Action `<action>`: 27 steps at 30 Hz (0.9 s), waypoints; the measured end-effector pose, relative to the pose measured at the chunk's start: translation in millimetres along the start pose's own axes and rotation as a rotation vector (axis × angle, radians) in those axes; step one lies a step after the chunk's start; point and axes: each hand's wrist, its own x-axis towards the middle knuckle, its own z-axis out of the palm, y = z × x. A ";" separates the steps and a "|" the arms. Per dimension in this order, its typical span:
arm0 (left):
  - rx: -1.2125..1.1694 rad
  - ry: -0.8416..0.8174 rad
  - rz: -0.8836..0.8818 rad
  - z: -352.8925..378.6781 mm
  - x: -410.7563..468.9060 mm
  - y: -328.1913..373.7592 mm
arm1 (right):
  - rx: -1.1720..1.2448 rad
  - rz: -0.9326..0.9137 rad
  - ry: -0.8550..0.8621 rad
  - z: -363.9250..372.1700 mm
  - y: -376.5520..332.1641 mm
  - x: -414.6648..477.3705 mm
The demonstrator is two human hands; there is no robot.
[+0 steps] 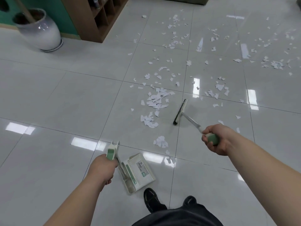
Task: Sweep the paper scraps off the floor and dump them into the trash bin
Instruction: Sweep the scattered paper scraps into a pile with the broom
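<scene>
White paper scraps point(156, 99) lie scattered over the grey tiled floor, thickest in a loose pile just left of the broom head, with more spread to the far right. My right hand point(215, 139) grips the green handle of a small broom point(180, 111), whose black bristles touch the floor beside that pile. My left hand point(101, 168) grips the green-and-white handle of an upright dustpan point(138, 172), which stands on the floor near my feet. A small clump of scraps point(161, 141) lies between dustpan and broom. No trash bin is in view.
A large white ceramic vase point(40, 30) stands at the far left against a green wall. A brown wooden shelf unit point(104, 18) stands behind it. My black shoes point(152, 199) are at the bottom centre. Ceiling lights glare on the glossy tiles.
</scene>
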 end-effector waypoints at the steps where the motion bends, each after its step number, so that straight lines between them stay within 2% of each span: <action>1: 0.000 -0.001 0.007 -0.7 0.2 2.1 | -0.062 0.000 0.028 -1.5 3.9 -9.5; 7: -0.025 0.002 0.053 -3.5 2.4 11.4 | -0.188 0.132 0.082 2.0 35.6 -53.8; 11: -0.042 0.003 0.067 -6.5 2.2 10.1 | -0.117 0.272 0.012 19.0 52.3 -72.0; 15: -0.063 0.009 0.046 -13.3 0.9 0.2 | 0.052 0.364 -0.065 38.4 60.9 -70.6; 21: -0.129 0.061 -0.014 -26.6 -8.0 -18.7 | 0.231 0.352 -0.217 71.6 53.9 -64.8; 27: -0.173 0.080 -0.080 -30.3 -11.3 -35.3 | 0.325 0.307 -0.284 99.9 30.1 -43.6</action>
